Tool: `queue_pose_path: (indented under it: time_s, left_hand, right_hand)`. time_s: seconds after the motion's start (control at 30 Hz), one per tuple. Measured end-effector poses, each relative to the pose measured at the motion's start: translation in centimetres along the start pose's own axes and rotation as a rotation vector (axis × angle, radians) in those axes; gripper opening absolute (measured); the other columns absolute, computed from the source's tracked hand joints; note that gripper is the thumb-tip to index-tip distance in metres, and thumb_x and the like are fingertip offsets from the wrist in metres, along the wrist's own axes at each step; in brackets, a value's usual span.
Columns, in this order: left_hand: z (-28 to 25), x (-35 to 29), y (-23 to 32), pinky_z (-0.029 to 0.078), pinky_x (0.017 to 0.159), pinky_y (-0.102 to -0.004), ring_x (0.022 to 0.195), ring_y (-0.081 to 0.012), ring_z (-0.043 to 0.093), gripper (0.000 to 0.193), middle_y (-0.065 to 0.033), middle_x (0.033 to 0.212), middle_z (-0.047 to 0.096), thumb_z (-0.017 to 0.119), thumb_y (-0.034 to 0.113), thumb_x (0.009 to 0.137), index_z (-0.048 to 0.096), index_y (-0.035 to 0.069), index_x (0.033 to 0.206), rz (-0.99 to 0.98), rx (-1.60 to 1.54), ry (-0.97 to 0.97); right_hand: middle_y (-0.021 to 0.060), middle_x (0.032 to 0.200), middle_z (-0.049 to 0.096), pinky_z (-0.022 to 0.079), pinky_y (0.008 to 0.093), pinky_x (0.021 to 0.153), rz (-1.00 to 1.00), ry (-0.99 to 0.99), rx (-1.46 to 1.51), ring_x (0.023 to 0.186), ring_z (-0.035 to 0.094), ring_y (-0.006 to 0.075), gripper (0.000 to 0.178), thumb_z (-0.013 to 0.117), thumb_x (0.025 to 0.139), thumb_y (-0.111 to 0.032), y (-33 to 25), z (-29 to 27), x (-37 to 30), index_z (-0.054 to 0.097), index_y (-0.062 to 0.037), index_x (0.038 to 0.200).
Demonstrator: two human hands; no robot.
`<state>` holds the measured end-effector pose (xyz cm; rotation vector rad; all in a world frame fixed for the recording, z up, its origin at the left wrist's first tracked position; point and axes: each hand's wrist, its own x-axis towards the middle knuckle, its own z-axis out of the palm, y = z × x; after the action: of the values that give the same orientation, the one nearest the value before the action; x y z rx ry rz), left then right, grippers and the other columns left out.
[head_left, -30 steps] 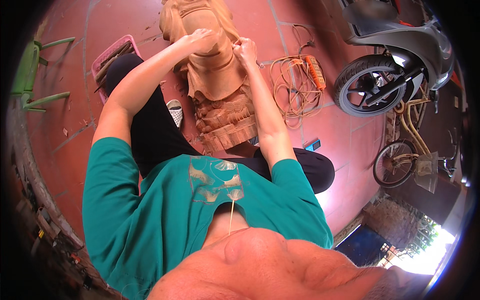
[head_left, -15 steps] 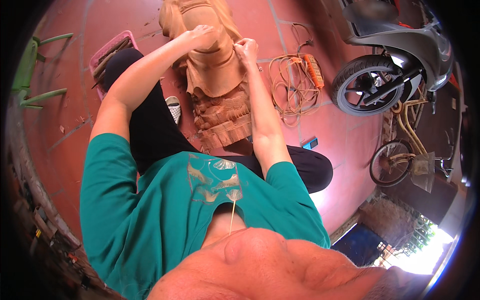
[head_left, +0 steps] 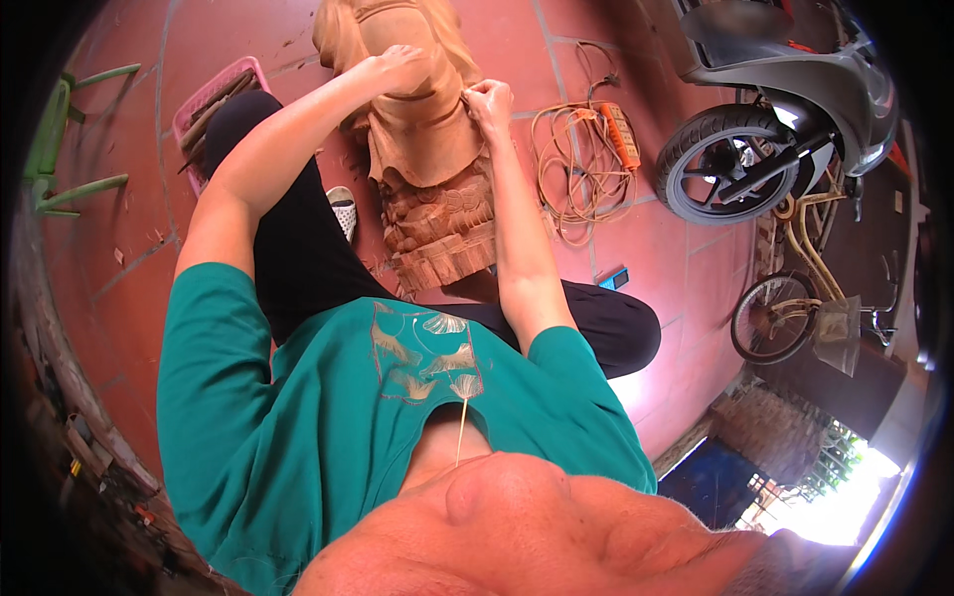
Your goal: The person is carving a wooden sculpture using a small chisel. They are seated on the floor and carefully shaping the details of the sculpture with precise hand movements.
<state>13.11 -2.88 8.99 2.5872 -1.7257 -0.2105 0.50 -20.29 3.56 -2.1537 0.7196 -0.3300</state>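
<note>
A carved wooden statue (head_left: 422,149) lies on the floor in front of me, its smooth robe folds at the far part and its rough, deeply carved base (head_left: 437,233) toward me. Over the middle of the statue is my left hand (head_left: 405,70), its fingers curled in; whatever they hold is hidden. My right hand (head_left: 490,107) is at the statue's right edge with the fingers pinched together. Any small thing between those fingers is too small to make out.
Left of me are a pink basket (head_left: 184,114) holding wood pieces and a green chair (head_left: 50,129). To the right lie an orange power strip (head_left: 621,137), its coiled cable (head_left: 547,169) and a blue phone (head_left: 616,278). A motorbike wheel (head_left: 676,164) and a bicycle wheel (head_left: 760,343) stand beyond.
The view has shifted very slightly. Both hands stay at nearly the same spots on the statue, still curled.
</note>
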Motion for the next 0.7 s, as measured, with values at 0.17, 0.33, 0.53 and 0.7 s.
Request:
queue_pose_path:
  time_s: [0.17,0.33,0.53,0.7]
  left_hand:
    - [0.7,-0.2,-0.6,0.055,0.077,-0.0405,0.094,-0.0315,0.069,0.020,-0.0177,0.096,0.070,0.051,0.008,0.086,0.066,-0.002,0.094,-0.038,-0.048,0.068]
    - [0.1,-1.2,-0.6,0.055,0.075,-0.0411,0.091,-0.0317,0.069,0.020,-0.0185,0.096,0.069,0.052,0.007,0.085,0.066,-0.002,0.095,-0.019,-0.017,0.060]
    - [1.3,-0.1,-0.5,0.055,0.077,-0.0410,0.092,-0.0313,0.069,0.019,-0.0189,0.096,0.069,0.051,0.006,0.086,0.065,-0.002,0.094,0.050,0.006,0.126]
    - [3.1,-0.3,-2.1,0.054,0.080,-0.0412,0.098,-0.0320,0.067,0.019,-0.0190,0.098,0.068,0.049,0.006,0.087,0.065,-0.002,0.095,0.011,0.007,0.189]
  right_hand:
    - [0.0183,0.069,0.069,0.053,0.0370,0.066,-0.101,0.037,-0.159,0.067,0.069,0.0264,0.019,0.072,0.073,-0.018,-1.4,0.3,0.0,0.072,0.0003,0.078]
    - [0.0211,0.075,0.069,0.053,0.0398,0.072,-0.092,-0.053,-0.170,0.074,0.070,0.0317,0.019,0.073,0.072,-0.019,-3.5,-1.1,-3.6,0.072,-0.0006,0.078]
    - [0.0215,0.076,0.069,0.053,0.0408,0.074,-0.049,0.093,-0.134,0.077,0.070,0.0346,0.020,0.074,0.072,-0.021,-1.7,0.2,-0.2,0.073,-0.0018,0.076]
    - [0.0210,0.078,0.070,0.053,0.0425,0.074,-0.052,0.030,-0.145,0.079,0.069,0.0359,0.021,0.074,0.073,-0.022,-2.2,0.6,0.5,0.073,-0.0026,0.079]
